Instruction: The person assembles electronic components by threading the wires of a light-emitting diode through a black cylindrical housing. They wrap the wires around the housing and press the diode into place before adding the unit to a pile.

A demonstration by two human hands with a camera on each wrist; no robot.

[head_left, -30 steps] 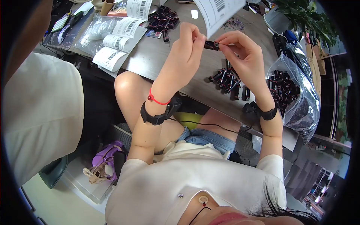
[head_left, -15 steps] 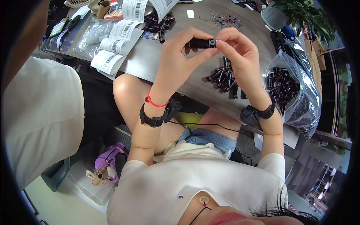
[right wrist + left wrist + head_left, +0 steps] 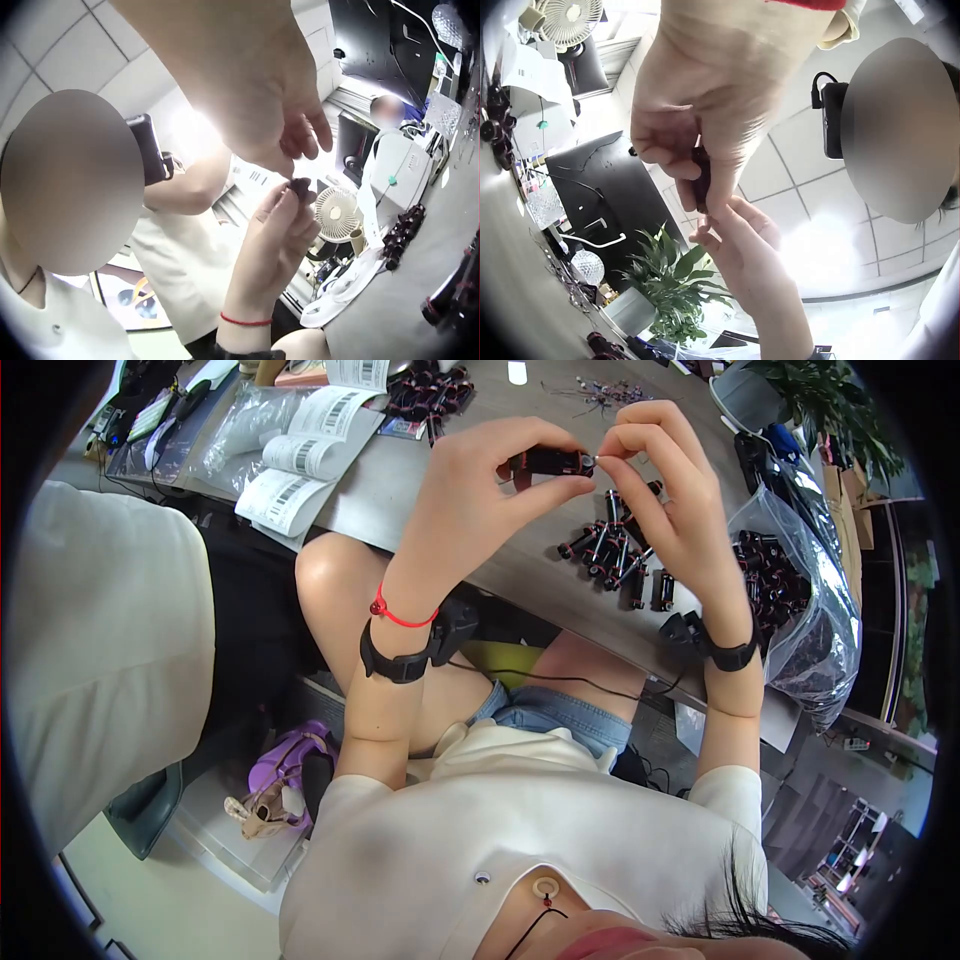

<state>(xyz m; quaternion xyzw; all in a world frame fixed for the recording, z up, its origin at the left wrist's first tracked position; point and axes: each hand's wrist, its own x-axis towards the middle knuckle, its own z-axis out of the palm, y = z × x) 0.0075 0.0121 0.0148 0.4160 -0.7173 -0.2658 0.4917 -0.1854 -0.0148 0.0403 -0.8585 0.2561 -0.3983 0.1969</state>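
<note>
My left hand (image 3: 540, 460), the one with a red string at the wrist, holds a small black cylinder part (image 3: 550, 461) level above the grey table (image 3: 420, 510), gripped between thumb and fingers. The thumb and forefinger of my right hand (image 3: 598, 457) pinch the part's right end. In the left wrist view the part (image 3: 701, 176) sticks out below my left hand (image 3: 694, 154), and my right hand (image 3: 731, 229) meets it from beneath. The right wrist view shows my right hand (image 3: 296, 150) just above the part (image 3: 300, 186), which my left hand (image 3: 281, 221) holds.
A heap of similar black parts (image 3: 615, 555) lies on the table under my hands. At the right, a clear plastic bag (image 3: 790, 600) holds many more. Barcode labels (image 3: 300, 460) and another heap of parts (image 3: 430, 395) lie at the far left. Another person's sleeve (image 3: 100, 640) fills the left.
My left hand has turned the part level and changed its grip. My right hand's fingertips have stayed at the part's end. Both hands sit slightly further right in view.
</note>
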